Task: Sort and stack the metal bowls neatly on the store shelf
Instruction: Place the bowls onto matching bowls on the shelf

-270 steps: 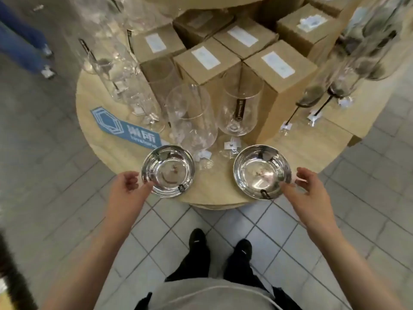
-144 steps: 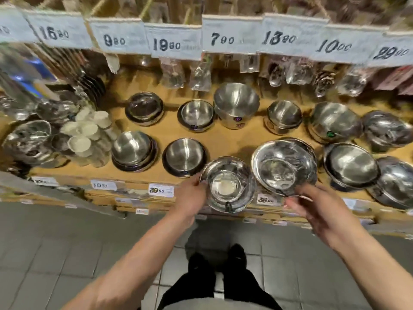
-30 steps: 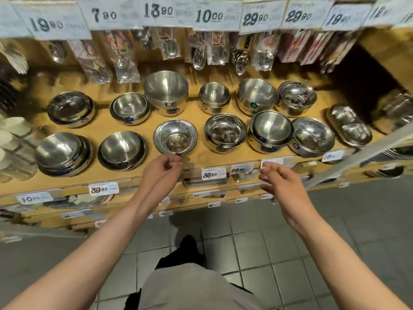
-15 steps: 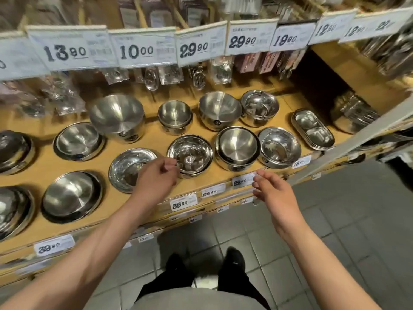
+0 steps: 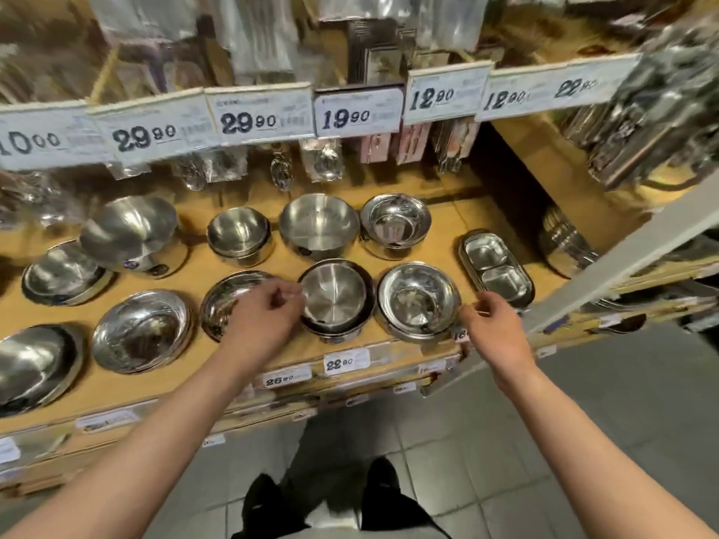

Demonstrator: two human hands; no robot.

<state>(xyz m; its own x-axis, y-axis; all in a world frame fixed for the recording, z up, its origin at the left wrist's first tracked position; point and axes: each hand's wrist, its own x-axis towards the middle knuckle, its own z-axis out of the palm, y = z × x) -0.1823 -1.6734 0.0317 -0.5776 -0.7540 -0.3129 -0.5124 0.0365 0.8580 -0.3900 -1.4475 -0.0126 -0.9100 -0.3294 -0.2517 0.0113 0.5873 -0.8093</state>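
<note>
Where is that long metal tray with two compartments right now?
In the head view, the tray lies at the right end of the shelf, right of the front-row shiny bowl and just beyond the right hand.

Two rows of metal bowls are set out on a wooden shelf [image 5: 447, 355]. The left hand [image 5: 260, 317] is held with curled fingers over a shiny bowl [image 5: 229, 293], beside a brushed bowl [image 5: 334, 297]. The right hand [image 5: 494, 328] is held, fingers loosely curled, just right of a polished bowl [image 5: 418, 301]. A two-compartment tray [image 5: 496, 266] is placed further right. Price tags [image 5: 358, 110] are hung above.
</note>
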